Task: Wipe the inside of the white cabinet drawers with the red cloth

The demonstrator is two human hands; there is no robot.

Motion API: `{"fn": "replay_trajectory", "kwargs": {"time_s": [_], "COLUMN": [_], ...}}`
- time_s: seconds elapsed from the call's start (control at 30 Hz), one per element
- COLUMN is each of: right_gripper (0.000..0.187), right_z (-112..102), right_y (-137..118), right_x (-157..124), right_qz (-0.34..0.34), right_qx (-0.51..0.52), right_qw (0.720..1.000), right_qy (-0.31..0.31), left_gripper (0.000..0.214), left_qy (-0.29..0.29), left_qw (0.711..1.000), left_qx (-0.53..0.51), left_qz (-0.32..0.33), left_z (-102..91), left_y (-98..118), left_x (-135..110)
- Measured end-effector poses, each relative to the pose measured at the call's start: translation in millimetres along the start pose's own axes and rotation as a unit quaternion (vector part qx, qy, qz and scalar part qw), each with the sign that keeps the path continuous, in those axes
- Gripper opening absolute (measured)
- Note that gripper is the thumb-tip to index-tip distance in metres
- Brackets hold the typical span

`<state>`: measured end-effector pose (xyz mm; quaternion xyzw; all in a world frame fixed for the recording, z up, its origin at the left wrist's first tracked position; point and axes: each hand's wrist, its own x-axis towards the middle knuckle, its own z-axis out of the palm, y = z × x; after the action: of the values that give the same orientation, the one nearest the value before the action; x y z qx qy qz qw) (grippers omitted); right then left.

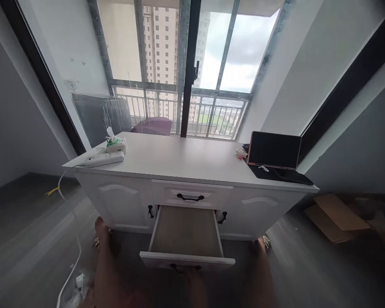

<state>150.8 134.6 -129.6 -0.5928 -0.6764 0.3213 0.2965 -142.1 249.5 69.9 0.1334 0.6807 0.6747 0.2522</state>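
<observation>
A white desk (186,158) stands under a window. Its lower middle drawer (186,231) is pulled out towards me and its wooden bottom is bare. My right hand (188,271) reaches up from the bottom edge to the dark handle on the drawer's front panel (154,259), with the fingers curled on the handle and partly hidden behind the panel. My left hand is out of the picture. My bare legs and feet flank the drawer on the left (100,229) and right (263,244).
On the desk lie a white power strip (104,159) and a wipes pack (116,144) at left, and a dark-screened tablet (273,149) on a black mat (285,176) at right. A white cable (72,265) trails over the floor at left. Flattened cardboard (336,216) lies at right.
</observation>
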Motion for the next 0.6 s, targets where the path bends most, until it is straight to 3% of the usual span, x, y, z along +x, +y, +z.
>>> {"fn": "replay_trajectory", "kwargs": {"time_s": [0.1, 0.2, 0.4, 0.6], "right_gripper": [0.030, 0.031, 0.030, 0.030], "right_z": [-11, -22, -34, -41], "right_y": [1, -3, -10, -3], "right_x": [11, 33, 111, 177], "right_qz": [0.037, 0.042, 0.073, 0.076], "right_qx": [-0.017, -0.021, -0.043, 0.008], "right_qw": [0.999, 0.998, 0.996, 0.997], "right_qy": [-0.024, -0.039, -0.033, -0.031], "left_gripper": [0.067, 0.072, 0.070, 0.057], "left_qy": [0.031, 0.022, -0.016, -0.076], "left_qw": [0.998, 0.998, 0.999, 0.992], "left_qx": [0.050, 0.064, 0.052, 0.090], "left_qz": [0.007, -0.005, -0.004, 0.035], "left_z": [10.7, 13.3, 9.3, 6.4], "left_y": [-3, -13, -15, -24], "left_x": [29, 36, 45, 45]}}
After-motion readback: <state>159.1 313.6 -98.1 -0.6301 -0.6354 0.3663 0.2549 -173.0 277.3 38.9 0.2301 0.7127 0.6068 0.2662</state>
